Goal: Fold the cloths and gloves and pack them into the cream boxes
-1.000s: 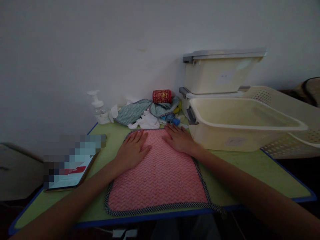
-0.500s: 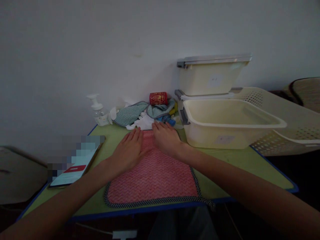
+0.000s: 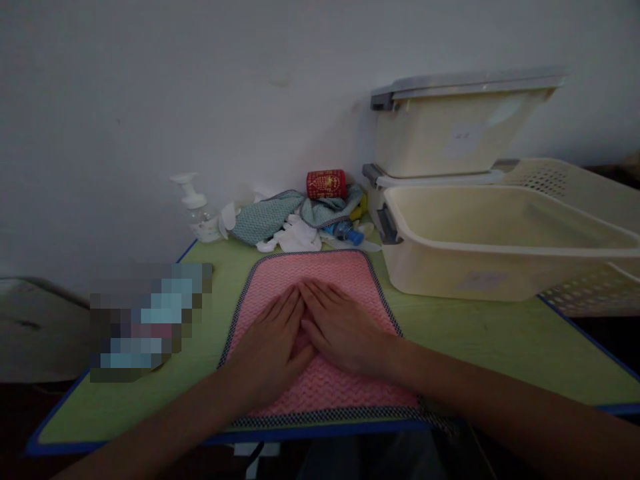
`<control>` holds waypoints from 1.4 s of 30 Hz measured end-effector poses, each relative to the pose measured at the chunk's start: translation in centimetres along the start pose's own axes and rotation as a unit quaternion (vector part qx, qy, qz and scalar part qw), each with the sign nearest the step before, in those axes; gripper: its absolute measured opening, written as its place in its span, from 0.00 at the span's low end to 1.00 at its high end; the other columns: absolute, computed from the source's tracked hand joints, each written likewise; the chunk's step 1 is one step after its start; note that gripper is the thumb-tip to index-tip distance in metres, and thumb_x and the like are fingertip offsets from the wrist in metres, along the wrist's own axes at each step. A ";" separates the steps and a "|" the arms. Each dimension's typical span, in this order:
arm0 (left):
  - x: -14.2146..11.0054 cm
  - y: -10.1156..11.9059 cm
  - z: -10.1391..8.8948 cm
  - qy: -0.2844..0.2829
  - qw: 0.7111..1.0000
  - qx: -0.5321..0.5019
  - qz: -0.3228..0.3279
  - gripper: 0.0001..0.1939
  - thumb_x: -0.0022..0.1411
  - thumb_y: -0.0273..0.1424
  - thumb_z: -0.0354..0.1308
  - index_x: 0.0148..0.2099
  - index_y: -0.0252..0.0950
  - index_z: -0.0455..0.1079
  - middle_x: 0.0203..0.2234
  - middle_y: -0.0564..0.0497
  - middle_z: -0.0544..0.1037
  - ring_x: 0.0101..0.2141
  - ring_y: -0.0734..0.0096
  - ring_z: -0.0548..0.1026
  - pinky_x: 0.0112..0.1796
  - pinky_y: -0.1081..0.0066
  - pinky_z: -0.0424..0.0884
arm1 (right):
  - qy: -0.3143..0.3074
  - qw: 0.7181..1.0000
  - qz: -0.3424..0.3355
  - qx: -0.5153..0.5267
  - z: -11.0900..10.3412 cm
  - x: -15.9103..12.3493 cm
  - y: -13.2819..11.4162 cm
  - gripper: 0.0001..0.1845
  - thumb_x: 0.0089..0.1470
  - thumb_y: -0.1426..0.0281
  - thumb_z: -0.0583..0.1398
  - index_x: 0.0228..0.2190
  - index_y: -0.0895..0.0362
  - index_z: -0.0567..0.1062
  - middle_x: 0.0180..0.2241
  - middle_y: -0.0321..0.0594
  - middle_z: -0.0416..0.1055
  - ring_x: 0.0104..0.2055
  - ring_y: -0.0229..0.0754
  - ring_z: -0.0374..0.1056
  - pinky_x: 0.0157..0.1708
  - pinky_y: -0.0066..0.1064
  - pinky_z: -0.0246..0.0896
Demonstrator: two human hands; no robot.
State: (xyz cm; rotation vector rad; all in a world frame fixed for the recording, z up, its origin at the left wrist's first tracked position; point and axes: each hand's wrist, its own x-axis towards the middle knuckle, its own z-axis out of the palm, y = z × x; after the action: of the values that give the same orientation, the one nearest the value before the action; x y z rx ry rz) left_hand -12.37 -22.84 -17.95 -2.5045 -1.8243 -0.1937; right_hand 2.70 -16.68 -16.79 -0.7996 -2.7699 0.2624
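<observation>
In the head view, the left hand (image 3: 273, 350) and right hand (image 3: 343, 327) rest palm-down, meeting at the tips, grasping nothing, on a pink cloth (image 3: 327, 390) mid-table, apparently spread to hold it flat. The cloth's sides run toward twelve o'clock, its corner tail (image 3: 440, 421) toward four; near-square, it shows no certain long axis. An open bin (image 3: 430, 273) sits at two.

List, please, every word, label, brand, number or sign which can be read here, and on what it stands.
No text is readable.
Red cylinder: gold marks, too small to read.
Upper box: pale label, too blurred.
Open box: pale label, too blurred.
Pump bottle: small marks, perhaps only decoration.
Phone: hidden by pixel blocks.
Pink cloth: no writing seen.
</observation>
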 end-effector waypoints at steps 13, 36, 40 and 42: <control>-3.0 -2.9 -0.4 0.007 0.999 0.035 0.015 0.31 0.66 0.42 0.40 0.64 0.28 0.47 0.63 0.42 0.50 0.62 0.62 0.50 0.58 0.59 0.54 | -0.019 0.999 0.023 -0.027 -1.1 -2.2 1.9 0.32 0.60 0.59 0.47 0.58 0.67 0.57 0.62 0.52 0.48 0.64 0.52 0.45 0.60 0.46 0.43; -2.3 0.3 -3.0 -0.013 0.997 -0.078 -0.022 0.35 0.65 0.47 0.38 0.64 0.26 0.47 0.62 0.37 0.51 0.61 0.58 0.51 0.58 0.57 0.55 | -0.080 0.996 0.005 -0.030 -3.4 -2.1 -1.6 0.34 0.59 0.65 0.49 0.59 0.77 0.50 0.62 0.65 0.41 0.65 0.55 0.38 0.62 0.43 0.38; -2.1 1.1 -1.0 -0.023 0.996 -0.083 0.013 0.36 0.64 0.48 0.39 0.65 0.26 0.45 0.62 0.35 0.51 0.62 0.57 0.50 0.58 0.54 0.54 | -0.047 0.998 -0.042 0.006 -0.7 -2.7 -2.2 0.38 0.56 0.64 0.52 0.59 0.77 0.48 0.62 0.63 0.42 0.65 0.52 0.37 0.63 0.40 0.35; -2.3 0.9 -0.3 -0.023 0.997 -0.067 0.018 0.38 0.64 0.50 0.39 0.64 0.23 0.46 0.62 0.33 0.51 0.62 0.56 0.50 0.58 0.53 0.53 | -0.038 0.998 -0.046 0.013 0.0 -3.0 -1.9 0.39 0.56 0.61 0.52 0.60 0.76 0.48 0.63 0.62 0.42 0.65 0.52 0.38 0.63 0.39 0.34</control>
State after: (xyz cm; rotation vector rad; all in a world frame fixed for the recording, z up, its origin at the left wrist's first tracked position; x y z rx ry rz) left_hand -12.19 -25.31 -17.93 -2.6499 -1.8412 -0.2669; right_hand 4.18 -19.86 -16.93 -0.6678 -2.8583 0.3157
